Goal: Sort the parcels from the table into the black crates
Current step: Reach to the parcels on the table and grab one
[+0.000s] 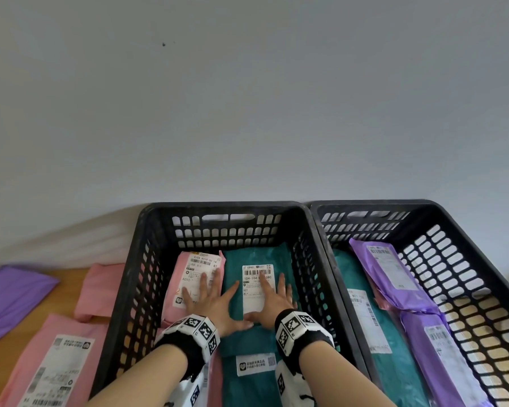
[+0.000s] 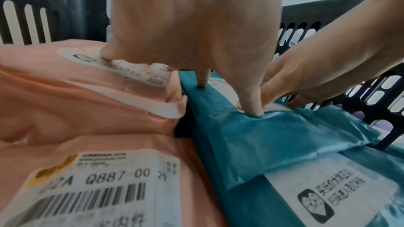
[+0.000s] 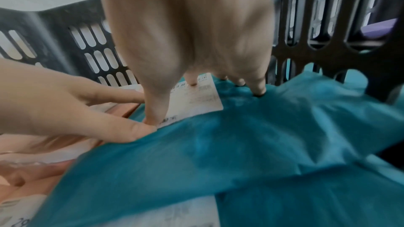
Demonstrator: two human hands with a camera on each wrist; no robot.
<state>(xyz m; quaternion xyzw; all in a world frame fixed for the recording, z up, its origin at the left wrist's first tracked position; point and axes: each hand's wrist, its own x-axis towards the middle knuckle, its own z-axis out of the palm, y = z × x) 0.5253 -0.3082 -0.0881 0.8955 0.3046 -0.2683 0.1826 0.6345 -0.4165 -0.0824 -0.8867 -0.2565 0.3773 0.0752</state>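
1. Both wrists, each in a black band with white coded markers, reach into the left black slotted plastic crate (image 1: 147,259).
2. Left hand (image 1: 210,301): fingers straight and splayed, grasping nothing. It spans two parcels; the outer fingers press the pink plastic mailer with a white label (image 1: 185,277), the index finger and thumb press the teal plastic mailer with a white barcode label (image 1: 279,257) beside it.
3. Right hand (image 1: 274,304): flat, fingers straight, released. Index finger lies on the teal mailer's label, the others on the teal film. Left-wrist view shows the two thumbs touching at the label's near corner.
4. Pink and teal mailers lie side by side at the far end of the left crate, over other pink and teal parcels nearer me.
5. Right black slotted plastic crate (image 1: 459,251) touches the left one; it holds two purple mailers (image 1: 394,277) and a teal one.
6. Wooden surface (image 1: 68,277) left of the crates carries two pink mailers (image 1: 71,342) and one purple.
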